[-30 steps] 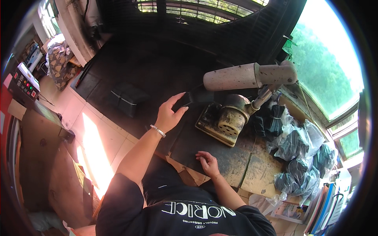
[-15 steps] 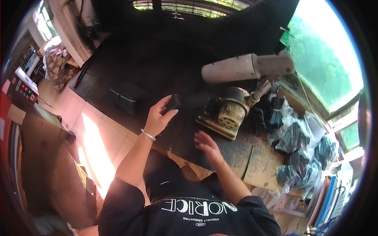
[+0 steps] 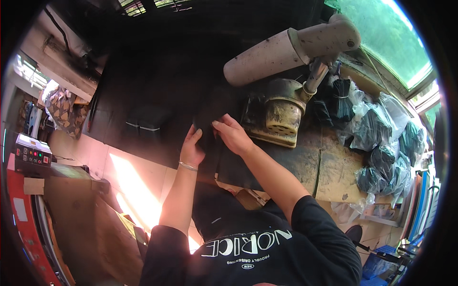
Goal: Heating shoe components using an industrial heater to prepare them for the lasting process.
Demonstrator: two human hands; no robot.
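Both hands are gripping 1 black fabric (image 3: pixel 210 125) piece: left hand (image 3: pixel 192 148), right hand (image 3: pixel 232 135), beside machine (image 3: pixel 279 114) on counter (image 3: pixel 329 167).

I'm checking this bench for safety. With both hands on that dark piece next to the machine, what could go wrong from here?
1. The right hand sits close to the worn yellowish machine base; the fingers might slip toward it.
2. The dark piece and the dark sheet under it blend together, so its edges are hard to see, and the left hand may misjudge its grip.
3. Bagged dark bundles crowd the bench's right side and might get knocked off.
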